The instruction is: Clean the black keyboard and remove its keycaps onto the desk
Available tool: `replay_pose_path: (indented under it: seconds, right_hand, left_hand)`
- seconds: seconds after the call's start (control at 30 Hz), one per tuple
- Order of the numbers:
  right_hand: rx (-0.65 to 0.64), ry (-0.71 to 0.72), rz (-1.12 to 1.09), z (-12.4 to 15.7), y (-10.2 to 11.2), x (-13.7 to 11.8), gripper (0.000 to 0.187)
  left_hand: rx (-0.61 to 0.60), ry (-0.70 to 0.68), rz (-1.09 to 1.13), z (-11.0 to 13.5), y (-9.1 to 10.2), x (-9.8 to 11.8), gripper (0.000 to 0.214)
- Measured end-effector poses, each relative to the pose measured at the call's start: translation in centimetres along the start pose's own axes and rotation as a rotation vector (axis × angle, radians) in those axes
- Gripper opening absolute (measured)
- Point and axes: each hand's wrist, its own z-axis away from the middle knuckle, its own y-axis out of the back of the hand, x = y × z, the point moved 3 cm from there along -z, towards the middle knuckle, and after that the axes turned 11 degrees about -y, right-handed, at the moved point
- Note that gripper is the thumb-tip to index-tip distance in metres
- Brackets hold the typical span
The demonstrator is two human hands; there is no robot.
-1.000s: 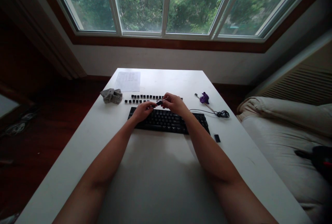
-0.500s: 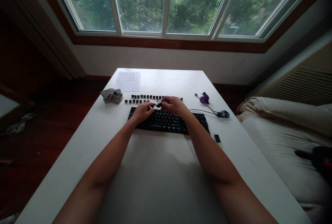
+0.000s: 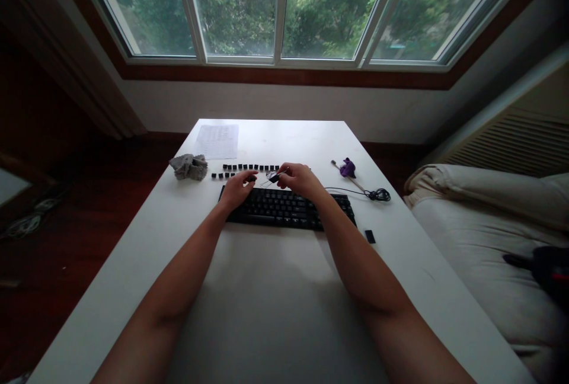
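Observation:
A black keyboard [image 3: 288, 211] lies across the middle of the white table [image 3: 267, 301]. Behind it, loose black keycaps [image 3: 246, 167] lie in two rows. My right hand [image 3: 299, 178] hovers over the keyboard's back edge, pinched on a small dark keycap puller [image 3: 273, 177] with wire prongs. My left hand [image 3: 236, 188] rests above the keyboard's left end, fingers stretched toward the near keycap row and touching a cap there; it holds nothing that I can see.
A crumpled grey cloth [image 3: 188, 167] and a sheet of paper [image 3: 216, 140] lie back left. A purple-tipped brush [image 3: 348, 169], a coiled black cable [image 3: 377, 195] and a small black piece [image 3: 369, 236] lie right. A cushioned seat [image 3: 484, 253] adjoins the table's right side.
My left hand let go of the piece it shared with the right hand and moved left toward the keycap row. The right hand stays pinched on the puller. The view shifted slightly.

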Motion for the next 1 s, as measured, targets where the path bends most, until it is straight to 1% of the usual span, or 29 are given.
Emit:
replay_pose_path:
  seconds: [0.07, 0.23, 0.37, 0.43, 0.53, 0.6, 0.7, 0.87, 1.0]
  right_hand:
    - [0.000, 0.003, -0.011, 0.0, 0.2, 0.0, 0.017]
    - [0.002, 0.000, -0.032, 0.1, 0.7, -0.1, 0.016]
    - [0.018, 0.008, -0.020, 0.2, 1.1, -0.3, 0.015]
    - [0.024, 0.010, -0.018, 0.2, 1.2, -0.3, 0.015]
    - [0.032, 0.010, -0.012, 0.0, 1.3, -0.2, 0.015]
    - [0.037, 0.007, -0.006, -0.1, 1.2, -0.1, 0.015]
    - [0.035, 0.006, -0.003, -0.1, 1.2, 0.1, 0.016]
    - [0.037, 0.024, 0.001, -0.1, 1.1, 0.0, 0.016]
    - [0.035, 0.026, 0.012, 0.0, 1.1, -0.1, 0.016]
  left_hand:
    - [0.007, 0.000, -0.017, -0.1, 0.0, -0.4, 0.035]
    - [-0.031, 0.023, -0.130, -1.0, -0.5, -1.6, 0.028]
    - [-0.002, 0.010, -0.204, -2.2, -0.8, -2.3, 0.024]
    - [-0.010, -0.023, -0.236, -2.8, -1.1, -2.5, 0.026]
    - [-0.050, -0.096, -0.311, -3.7, -1.6, -2.5, 0.031]
    - [-0.081, -0.116, -0.378, -4.2, -2.0, -2.6, 0.029]
    - [-0.126, -0.096, -0.465, -4.6, -2.5, -2.9, 0.025]
    - [-0.200, -0.058, -0.526, -4.9, -3.4, -3.1, 0.028]
    - [-0.233, -0.046, -0.572, -5.0, -3.9, -3.2, 0.027]
